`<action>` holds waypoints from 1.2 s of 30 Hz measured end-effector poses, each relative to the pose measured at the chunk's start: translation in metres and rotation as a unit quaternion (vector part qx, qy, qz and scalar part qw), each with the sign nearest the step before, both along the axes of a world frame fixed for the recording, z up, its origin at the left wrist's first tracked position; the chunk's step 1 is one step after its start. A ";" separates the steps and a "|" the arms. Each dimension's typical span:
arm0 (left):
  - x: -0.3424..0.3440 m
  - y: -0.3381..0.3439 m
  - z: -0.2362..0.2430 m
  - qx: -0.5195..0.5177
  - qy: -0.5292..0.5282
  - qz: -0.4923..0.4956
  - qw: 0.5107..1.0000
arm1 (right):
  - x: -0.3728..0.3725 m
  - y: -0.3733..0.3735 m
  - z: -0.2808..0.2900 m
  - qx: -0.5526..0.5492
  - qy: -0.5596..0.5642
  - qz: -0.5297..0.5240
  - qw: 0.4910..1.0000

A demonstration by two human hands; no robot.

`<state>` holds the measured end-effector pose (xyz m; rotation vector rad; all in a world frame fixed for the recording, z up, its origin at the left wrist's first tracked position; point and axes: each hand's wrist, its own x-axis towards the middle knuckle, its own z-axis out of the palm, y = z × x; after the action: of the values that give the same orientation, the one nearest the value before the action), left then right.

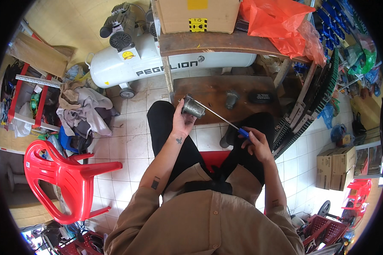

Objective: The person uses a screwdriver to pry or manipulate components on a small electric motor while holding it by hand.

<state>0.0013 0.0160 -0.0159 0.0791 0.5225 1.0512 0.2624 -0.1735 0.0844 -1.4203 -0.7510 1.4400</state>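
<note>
My left hand (183,120) is closed around a grey metal cylinder (194,109), held tilted above my lap. It looks like a small motor housing, though its exact kind is unclear. In my right hand (258,145) is a screwdriver (244,132) with a blue handle, gripped between thumb and fingers. Its long shaft slants up to the left, and the tip reaches the cylinder's upper end; whether it touches is too small to tell. Beyond my hands, a smaller grey metal part (231,100) and a dark rounded object (261,97) rest on a low brown wooden board (208,86).
A white air compressor (110,68) lies behind the wooden bench (225,42), which bears a cardboard box (174,17) and an orange plastic bag (276,25). A red plastic chair (59,174) stands at left, near piled cloths (83,106). Cartons (336,168) stand at right.
</note>
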 end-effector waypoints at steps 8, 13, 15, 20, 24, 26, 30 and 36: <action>0.000 -0.004 0.014 -0.005 -0.002 0.005 1.000 | 0.001 -0.002 -0.018 0.072 -0.063 0.002 0.995; 0.001 -0.004 0.012 0.003 -0.006 0.008 1.000 | -0.005 -0.003 -0.014 0.083 -0.096 0.006 0.992; 0.000 -0.004 0.013 0.004 -0.011 0.004 1.000 | -0.008 -0.003 -0.010 0.077 -0.110 0.004 0.991; 0.001 -0.004 0.013 0.011 -0.012 0.001 1.000 | -0.005 -0.003 -0.014 0.057 -0.101 -0.012 0.993; 0.000 -0.003 0.010 0.009 -0.014 0.001 1.000 | -0.007 -0.003 -0.011 0.058 -0.096 -0.019 0.993; 0.000 -0.002 0.007 0.005 -0.016 0.011 1.000 | -0.006 -0.003 -0.012 0.056 -0.094 -0.021 0.994; 0.000 -0.001 0.004 0.005 -0.027 0.007 1.000 | -0.006 -0.005 -0.014 0.054 -0.098 -0.026 0.993; -0.001 -0.006 0.018 -0.011 -0.050 0.000 0.999 | -0.005 -0.009 -0.011 0.024 -0.053 0.054 0.997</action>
<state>0.0006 0.0104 0.0016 0.0071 0.4430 1.0444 0.2573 -0.1829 0.0734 -1.4465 -0.9352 1.4272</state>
